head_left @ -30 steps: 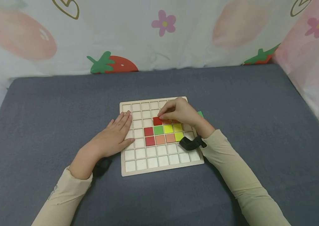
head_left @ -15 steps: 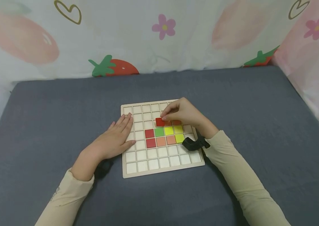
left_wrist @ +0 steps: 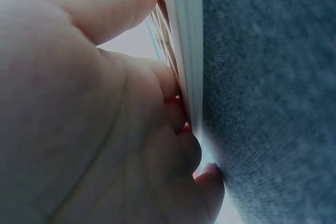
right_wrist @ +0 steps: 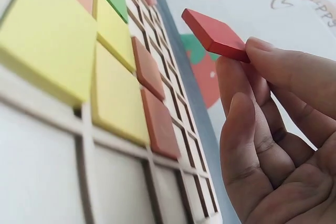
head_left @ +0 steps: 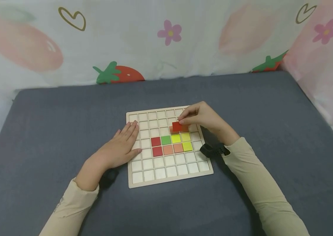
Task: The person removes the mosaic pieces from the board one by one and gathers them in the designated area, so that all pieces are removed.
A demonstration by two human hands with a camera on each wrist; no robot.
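My right hand (head_left: 205, 118) pinches a red square tile (right_wrist: 218, 35) between thumb and fingertips, held up above the wooden grid board (head_left: 170, 179). In the head view the red tile overlaps two orange-brown tiles (right_wrist: 160, 124) lying in a row of the grid. Flat on the left side of the board rests my left hand (head_left: 116, 147), fingers straight over its edge squares. Below the raised tile sit a green tile (head_left: 166, 140), several yellow tiles (head_left: 176, 138), two light orange tiles (head_left: 167, 149) and two red tiles (head_left: 156, 141), each in its own square.
A dark grey cloth (head_left: 66, 131) covers the table under the board. A printed curtain (head_left: 202, 49) with strawberries and flowers hangs behind the far edge. A black wrist strap (head_left: 213, 150) sits by the right sleeve, above the board's right edge.
The red tile has come up from the square left of the orange-brown tiles and shifted right with my right hand. My left hand stays on the board.
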